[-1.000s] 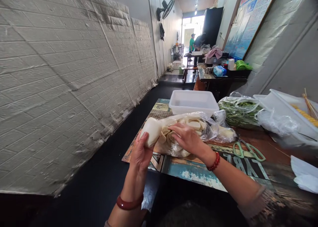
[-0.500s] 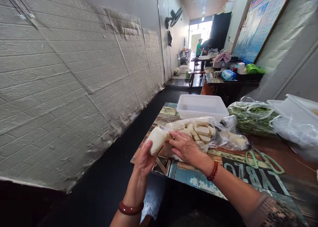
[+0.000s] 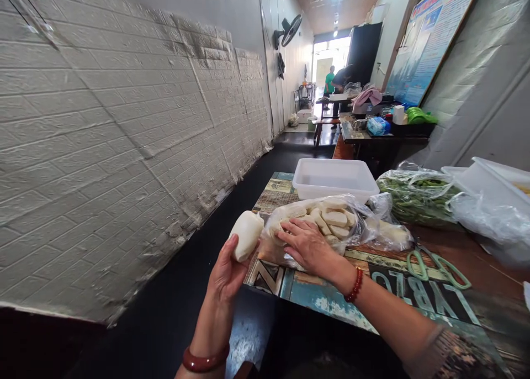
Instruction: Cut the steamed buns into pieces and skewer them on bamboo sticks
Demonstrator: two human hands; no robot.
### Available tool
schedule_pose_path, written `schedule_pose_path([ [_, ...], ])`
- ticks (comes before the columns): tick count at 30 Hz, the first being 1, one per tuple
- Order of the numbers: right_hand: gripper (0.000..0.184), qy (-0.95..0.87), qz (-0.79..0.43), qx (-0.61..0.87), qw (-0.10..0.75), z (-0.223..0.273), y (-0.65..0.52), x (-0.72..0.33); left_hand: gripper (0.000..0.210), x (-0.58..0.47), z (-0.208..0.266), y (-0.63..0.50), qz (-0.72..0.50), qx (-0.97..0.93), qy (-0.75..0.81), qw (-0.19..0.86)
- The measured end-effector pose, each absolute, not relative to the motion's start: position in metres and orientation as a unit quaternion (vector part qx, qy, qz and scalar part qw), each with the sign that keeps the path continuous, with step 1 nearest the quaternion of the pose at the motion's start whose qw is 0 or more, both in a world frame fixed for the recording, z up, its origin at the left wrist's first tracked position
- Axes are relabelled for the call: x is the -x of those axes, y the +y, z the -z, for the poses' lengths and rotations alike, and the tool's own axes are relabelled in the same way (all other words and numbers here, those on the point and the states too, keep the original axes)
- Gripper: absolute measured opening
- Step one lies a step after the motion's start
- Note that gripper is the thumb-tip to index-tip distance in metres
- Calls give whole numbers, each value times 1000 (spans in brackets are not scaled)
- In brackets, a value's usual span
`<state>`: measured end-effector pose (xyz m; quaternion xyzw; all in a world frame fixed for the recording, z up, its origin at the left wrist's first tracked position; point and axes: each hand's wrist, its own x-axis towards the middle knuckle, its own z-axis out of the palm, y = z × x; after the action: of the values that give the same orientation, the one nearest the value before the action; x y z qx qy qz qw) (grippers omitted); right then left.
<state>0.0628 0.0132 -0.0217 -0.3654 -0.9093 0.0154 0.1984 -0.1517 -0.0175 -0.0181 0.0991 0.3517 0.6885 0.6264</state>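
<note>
A smooth white oblong lump (image 3: 247, 235), looking like dough or a peeled root vegetable, is held in my left hand (image 3: 227, 268) just off the table's left edge. Its kind is not certain. My right hand (image 3: 311, 245) rests with fingers spread on a clear plastic bag (image 3: 285, 216). Inside the bag lie several pale, thick pieces (image 3: 335, 219) of similar colour. The bag's gathered end points right across the table. Between the lump and the bag there is a small gap.
Behind the bag stands a white plastic tub (image 3: 335, 191). Green-handled scissors (image 3: 439, 266) lie right on the patterned table (image 3: 331, 299). A bag of green vegetables (image 3: 418, 196) and a white container (image 3: 497, 185) are farther right. Two people (image 3: 340, 79) are in the background.
My left hand has moved left with the white lump, away from the bag. My right hand stays on the bag, its fingers settling slightly lower.
</note>
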Motion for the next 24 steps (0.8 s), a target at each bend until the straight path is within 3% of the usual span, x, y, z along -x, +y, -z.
schedule_pose_path([
  [6, 22, -922, -2, 334, 198, 22, 13, -55, 45, 150, 27, -22, -667, -123, 345, 649],
  [19, 28, -910, -8, 353, 216, 27, 17, -52, 52, 139, 54, -22, -638, -254, 384, 617],
  [24, 28, -910, 1, 351, 219, 25, 16, -57, 50, 142, 42, -17, -651, -220, 380, 620],
])
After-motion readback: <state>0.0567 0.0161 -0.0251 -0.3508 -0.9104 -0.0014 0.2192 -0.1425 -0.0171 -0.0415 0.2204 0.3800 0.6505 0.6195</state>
